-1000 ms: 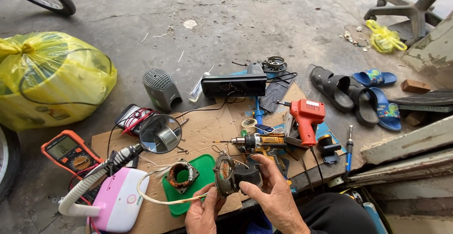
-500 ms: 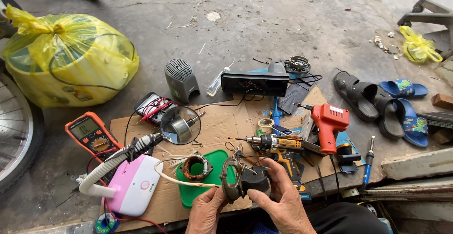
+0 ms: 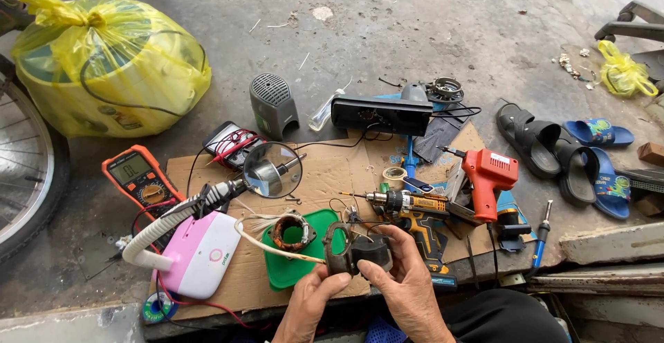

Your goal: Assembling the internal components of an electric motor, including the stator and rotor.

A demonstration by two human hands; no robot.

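Gripping a dark motor housing [image 3: 356, 249] with both hands, the person holds it low over the front edge of the cardboard sheet [image 3: 332, 170] spread on the concrete floor [image 3: 387, 32]. Left hand [image 3: 308, 308] comes up from below, thumb and fingers clamped on the housing's lower left side. Right hand [image 3: 408, 291] wraps the right side, fingers curled tight around it, thumb pressed on its face. Thin wires trail up from the part.

Just left of it sits a copper-wound stator coil [image 3: 292, 231] on a green plastic lid [image 3: 294, 270], a white sleeved lead [image 3: 266, 244] curving out from the coil toward the housing. Farther left, a pink-and-white box [image 3: 200, 254] with a ribbed white hose [image 3: 159, 231], and an orange multimeter [image 3: 138, 177] lies beyond that. A round magnifier [image 3: 272, 170] stands tilted over the cardboard.

Right of the hands, a yellow-and-black cordless drill [image 3: 415, 208] lies on its side, an orange soldering gun [image 3: 487, 177] just beyond it, and a blue-handled screwdriver [image 3: 541, 236] near the sheet's edge. Up top, a black elongated casing [image 3: 380, 113] and a grey vented cover [image 3: 273, 104]. A yellow plastic bag [image 3: 111, 66] sits far left beside a bicycle wheel [image 3: 28, 170]; sandals [image 3: 567, 146] rest at the right.
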